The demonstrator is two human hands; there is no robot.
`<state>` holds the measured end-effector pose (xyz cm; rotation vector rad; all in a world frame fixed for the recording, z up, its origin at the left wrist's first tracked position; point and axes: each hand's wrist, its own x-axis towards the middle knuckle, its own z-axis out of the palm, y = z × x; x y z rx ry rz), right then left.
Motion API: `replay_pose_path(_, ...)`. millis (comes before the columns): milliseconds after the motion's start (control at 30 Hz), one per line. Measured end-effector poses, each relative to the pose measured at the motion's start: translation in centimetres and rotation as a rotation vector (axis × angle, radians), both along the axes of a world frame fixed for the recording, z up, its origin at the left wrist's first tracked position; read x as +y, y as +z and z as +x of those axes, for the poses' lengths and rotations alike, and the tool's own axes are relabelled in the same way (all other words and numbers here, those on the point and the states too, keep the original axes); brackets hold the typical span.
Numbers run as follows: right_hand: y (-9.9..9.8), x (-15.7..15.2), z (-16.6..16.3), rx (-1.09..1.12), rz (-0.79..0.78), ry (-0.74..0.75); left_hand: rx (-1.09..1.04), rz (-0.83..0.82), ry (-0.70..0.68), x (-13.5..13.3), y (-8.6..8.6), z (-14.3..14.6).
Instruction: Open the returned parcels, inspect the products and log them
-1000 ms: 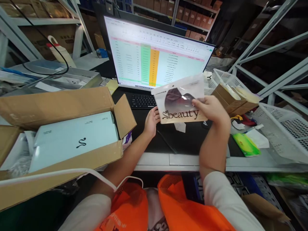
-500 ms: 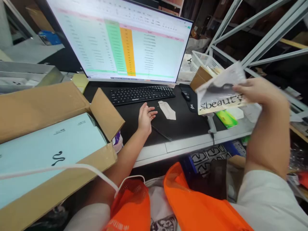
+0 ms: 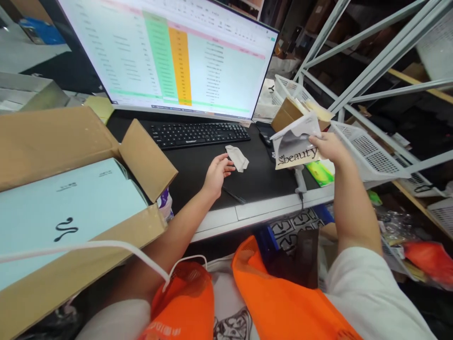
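Observation:
My right hand (image 3: 331, 147) pinches the right edge of a flat white plastic pouch (image 3: 295, 141). The pouch has a greyish see-through patch and black "beauty" lettering, and it hangs tilted over the desk's right side. Below it, a barcode scanner (image 3: 300, 180) shows in part. My left hand (image 3: 215, 174) is over the middle of the desk, its fingers loosely bent and apart. Its fingertips reach the left edge of a small creased white paper slip (image 3: 238, 158). A thin dark stick (image 3: 233, 194) lies just below that hand.
A monitor (image 3: 177, 61) with a spreadsheet stands behind a black keyboard (image 3: 200, 134). On the left is an open cardboard box (image 3: 148, 160) holding pale blue boxes (image 3: 71, 208). White baskets (image 3: 368, 146), a green packet (image 3: 320, 173) and metal shelving (image 3: 371, 56) are to the right.
My right hand has brought the pouch lower and closer to the desk. My left hand has moved right to the paper slip. The whole view has shifted slightly.

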<state>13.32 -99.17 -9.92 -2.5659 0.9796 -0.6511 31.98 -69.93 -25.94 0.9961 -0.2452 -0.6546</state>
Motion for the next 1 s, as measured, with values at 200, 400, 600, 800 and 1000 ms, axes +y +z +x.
replay_pose_path(200,-1.5,5.3,-0.6,-0.327,0.372,0.297,-0.106,-0.093,-0.169,0.4,-0.5,-0.4)
replay_pose_path(400,-3.2,10.0,0.1,-0.216,0.496,0.399,-0.067,-0.273,-0.327,1.1,0.6,-0.6)
replay_pose_path(600,-4.7,10.8,0.5,-0.104,0.520,0.406,-0.008,-0.166,-0.045,0.8,0.8,-1.0)
replay_pose_path(800,-7.8,10.8,0.8,-0.177,0.623,0.400,-0.154,0.000,0.210,0.8,0.2,-0.3)
replay_pose_path(1000,-11.3,7.7,-1.8,-0.392,0.809,0.249,-0.118,-0.006,0.250,0.7,0.0,1.2)
